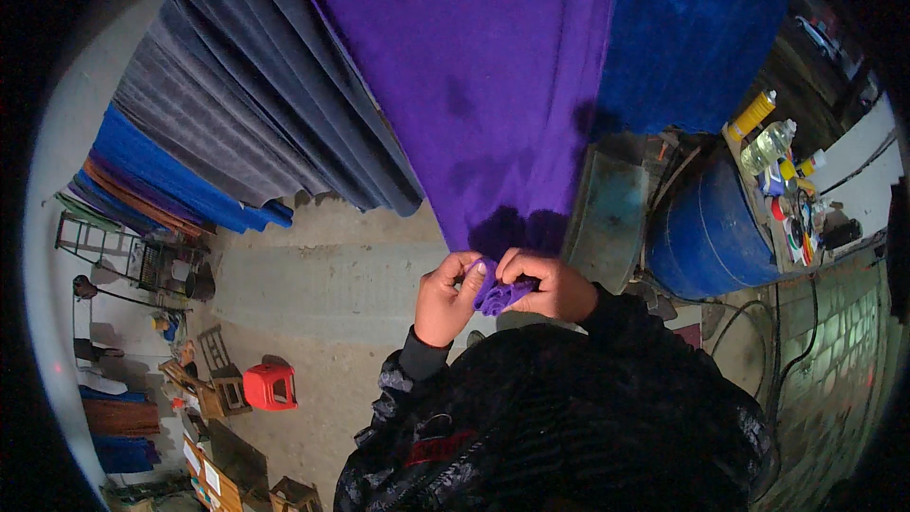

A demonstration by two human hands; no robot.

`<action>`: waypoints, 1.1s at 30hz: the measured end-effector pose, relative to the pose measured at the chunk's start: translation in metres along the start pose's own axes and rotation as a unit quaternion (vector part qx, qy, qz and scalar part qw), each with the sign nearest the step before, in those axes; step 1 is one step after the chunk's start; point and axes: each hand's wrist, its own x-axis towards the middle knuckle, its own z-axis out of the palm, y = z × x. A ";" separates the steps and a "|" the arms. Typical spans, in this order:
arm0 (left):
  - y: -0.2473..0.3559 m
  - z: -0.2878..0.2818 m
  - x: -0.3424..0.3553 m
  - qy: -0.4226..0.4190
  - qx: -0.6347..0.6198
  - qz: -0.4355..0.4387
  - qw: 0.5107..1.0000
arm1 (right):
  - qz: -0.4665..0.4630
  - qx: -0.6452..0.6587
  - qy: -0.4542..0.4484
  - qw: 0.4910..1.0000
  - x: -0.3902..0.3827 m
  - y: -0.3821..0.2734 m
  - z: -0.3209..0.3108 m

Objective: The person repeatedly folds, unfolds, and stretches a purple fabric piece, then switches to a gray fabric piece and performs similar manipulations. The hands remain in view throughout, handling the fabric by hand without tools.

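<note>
A long purple cloth (502, 85) hangs in front of me, its soft, towel-like surface marked by shadows of my hands. Close to my body, a bunched, folded piece of purple cloth (500, 301) is held between both hands. It looks like the lower end of the hanging length, though the join is partly hidden. My left hand (445, 301) pinches its left side between thumb and fingers. On the other side, my right hand (555, 286) grips the folds with thumb and fingertips closed together.
Grey cloths (256, 85) hang to the left, and a dark blue cloth (697, 33) to the right. Beside me on the right stands a blue barrel (706, 228), with bottles and tools on a ledge. A red stool (270, 386) is on the floor at left.
</note>
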 end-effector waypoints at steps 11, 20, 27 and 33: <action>0.017 -0.006 -0.006 -0.057 -0.022 -0.018 0.998 | 0.015 -0.074 0.051 0.996 0.006 -0.012 0.004; 0.008 -0.003 -0.005 -0.048 0.056 0.040 0.997 | -0.023 -0.115 0.072 0.990 0.001 -0.003 0.000; -0.013 -0.003 0.003 0.031 0.173 0.104 0.979 | -0.005 -0.024 0.141 0.990 -0.006 -0.009 -0.008; -0.008 -0.014 0.000 0.043 0.093 0.010 0.995 | 0.012 -0.009 0.146 0.989 -0.009 -0.015 -0.016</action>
